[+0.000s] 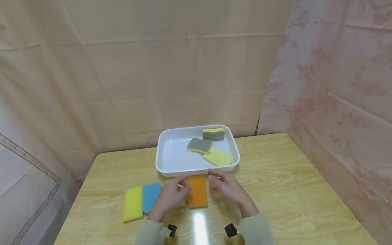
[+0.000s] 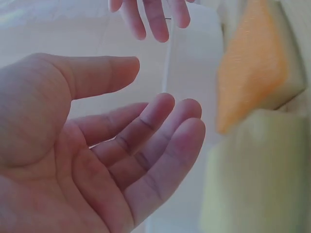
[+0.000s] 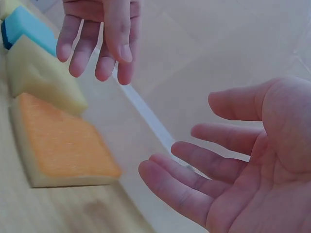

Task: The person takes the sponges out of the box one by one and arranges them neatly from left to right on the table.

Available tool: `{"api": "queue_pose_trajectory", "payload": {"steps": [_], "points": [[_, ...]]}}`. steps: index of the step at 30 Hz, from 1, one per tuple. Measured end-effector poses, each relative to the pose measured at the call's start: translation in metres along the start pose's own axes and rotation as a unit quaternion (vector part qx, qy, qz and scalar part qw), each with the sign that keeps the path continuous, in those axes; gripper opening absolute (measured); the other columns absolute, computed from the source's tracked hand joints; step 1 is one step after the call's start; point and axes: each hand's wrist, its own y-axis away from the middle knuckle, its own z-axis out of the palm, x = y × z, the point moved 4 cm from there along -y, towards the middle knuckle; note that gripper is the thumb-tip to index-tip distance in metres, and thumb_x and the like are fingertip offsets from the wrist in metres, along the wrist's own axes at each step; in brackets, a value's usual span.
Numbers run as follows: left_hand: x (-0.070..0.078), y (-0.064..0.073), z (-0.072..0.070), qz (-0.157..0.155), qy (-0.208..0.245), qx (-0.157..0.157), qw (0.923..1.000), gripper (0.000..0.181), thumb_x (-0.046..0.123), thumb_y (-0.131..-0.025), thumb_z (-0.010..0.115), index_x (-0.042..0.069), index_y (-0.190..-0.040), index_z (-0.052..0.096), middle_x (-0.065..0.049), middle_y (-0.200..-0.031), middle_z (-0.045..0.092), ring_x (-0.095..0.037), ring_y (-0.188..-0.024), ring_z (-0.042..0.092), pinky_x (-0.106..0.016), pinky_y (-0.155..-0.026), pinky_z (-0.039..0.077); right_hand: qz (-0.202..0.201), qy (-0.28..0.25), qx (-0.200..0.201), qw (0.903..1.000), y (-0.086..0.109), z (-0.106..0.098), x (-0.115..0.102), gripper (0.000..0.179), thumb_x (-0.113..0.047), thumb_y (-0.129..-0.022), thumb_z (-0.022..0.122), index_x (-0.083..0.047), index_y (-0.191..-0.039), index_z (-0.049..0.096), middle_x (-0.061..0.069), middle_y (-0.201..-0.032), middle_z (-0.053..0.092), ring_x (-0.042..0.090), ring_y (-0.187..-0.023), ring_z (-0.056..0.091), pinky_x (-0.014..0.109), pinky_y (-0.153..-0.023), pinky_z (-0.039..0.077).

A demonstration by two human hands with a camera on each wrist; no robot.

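Note:
My left hand (image 1: pixel 171 195) hovers over the table in front of the tray, holding nothing, its fingers loosely bent and the thumb apart in the left wrist view. Facing it is my right hand (image 1: pixel 229 189), also bare, with fingers spread a little in the right wrist view. Between them an orange-topped sponge (image 1: pixel 198 192) lies on the table, its pale underside showing in both wrist views. Beside it lies a pale yellow sponge (image 3: pixel 43 73), mostly hidden behind the left hand in the head view. Further left are a blue sponge (image 1: pixel 151 195) and a yellow sponge (image 1: pixel 133 204), side by side.
Just beyond the hands stands a white tray (image 1: pixel 180 173) by the beige curtain (image 1: pixel 137 75). Two grey-and-yellow sponges (image 1: pixel 199 144) and a yellow sponge (image 1: pixel 218 157) lie toward its right side. The wooden table (image 1: pixel 294 190) meets a floral cloth on the right.

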Motion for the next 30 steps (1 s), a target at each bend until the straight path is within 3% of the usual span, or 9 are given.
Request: {"api": "queue_pose_trajectory", "payload": {"steps": [3,8,15,22,30], "points": [[0.01,-0.005,-0.005,0.029,-0.025,-0.005,0.9993,0.039,0.019,-0.098,0.069,-0.001,-0.132,0.063,-0.007,-0.105,0.069,-0.016,-0.082,0.065,-0.031,-0.07,0.056,-0.013,0.015,-0.008,0.9998,-0.006,-0.006,-0.009,0.05,-0.022,-0.106,0.056,0.007,-0.146,0.046,0.029,-0.149,0.045,0.047,-0.13,0.049,0.052,-0.095,0.054],[0.025,-0.014,-0.013,0.05,-0.061,-0.022,0.9966,0.034,0.022,-0.099,0.069,0.001,-0.126,0.067,-0.004,-0.106,0.07,-0.017,-0.087,0.064,-0.035,-0.078,0.058,-0.024,0.048,-0.009,0.9985,-0.019,-0.017,-0.023,0.049,-0.022,-0.106,0.056,0.004,-0.147,0.047,0.027,-0.147,0.048,0.046,-0.123,0.055,0.052,-0.094,0.055],[0.043,-0.031,-0.023,0.078,-0.117,-0.033,0.9895,0.032,0.023,-0.098,0.068,0.002,-0.122,0.069,-0.003,-0.101,0.072,-0.018,-0.084,0.067,-0.034,-0.078,0.058,0.002,0.041,0.002,0.9991,-0.045,-0.031,-0.035,0.053,-0.018,-0.105,0.057,0.004,-0.151,0.04,0.029,-0.148,0.046,0.044,-0.125,0.054,0.046,-0.094,0.056],[0.055,-0.057,-0.049,0.076,-0.137,-0.029,0.9872,0.03,0.023,-0.097,0.069,0.002,-0.119,0.07,-0.004,-0.099,0.071,-0.02,-0.084,0.067,-0.037,-0.08,0.057,0.035,0.012,-0.011,0.9993,-0.07,-0.041,-0.044,0.064,-0.019,-0.105,0.055,0.004,-0.157,0.024,0.031,-0.154,0.033,0.05,-0.134,0.043,0.049,-0.1,0.051],[0.062,-0.088,-0.066,0.04,-0.153,-0.062,0.9855,0.038,0.028,-0.098,0.067,0.001,-0.125,0.067,-0.016,-0.125,0.067,-0.033,-0.114,0.063,-0.047,-0.101,0.05,0.072,-0.05,-0.013,0.9961,-0.087,-0.049,-0.049,0.072,-0.023,-0.106,0.053,-0.001,-0.16,0.012,0.026,-0.162,0.021,0.048,-0.145,0.026,0.052,-0.113,0.038]]}}
